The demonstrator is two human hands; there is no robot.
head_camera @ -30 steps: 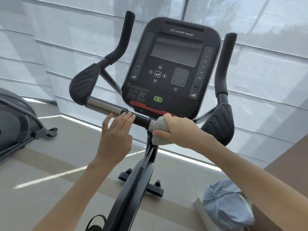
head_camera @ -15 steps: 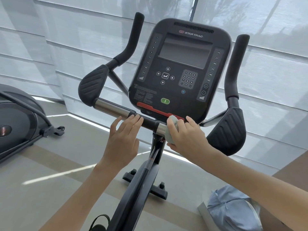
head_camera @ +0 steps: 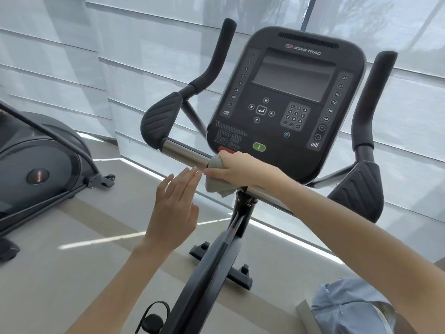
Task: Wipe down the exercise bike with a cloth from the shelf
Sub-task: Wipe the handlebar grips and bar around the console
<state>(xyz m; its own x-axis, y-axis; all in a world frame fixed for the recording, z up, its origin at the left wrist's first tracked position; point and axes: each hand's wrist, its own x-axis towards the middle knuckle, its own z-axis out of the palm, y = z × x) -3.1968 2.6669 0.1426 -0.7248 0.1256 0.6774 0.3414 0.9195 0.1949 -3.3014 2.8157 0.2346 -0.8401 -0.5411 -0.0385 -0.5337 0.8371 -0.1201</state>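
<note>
Grey cloth (head_camera: 218, 175) now further left

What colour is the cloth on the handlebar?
Light grey cloth, seen in the head view.

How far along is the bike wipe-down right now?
Done: the cloth is fetched and in use. In hand: the right hand presses it around the handlebar just under the console, while the left hand hovers open, off the bar. Left: nothing shows which parts are clean; the upright grips, elbow pads and frame are untouched by the cloth now.
</note>
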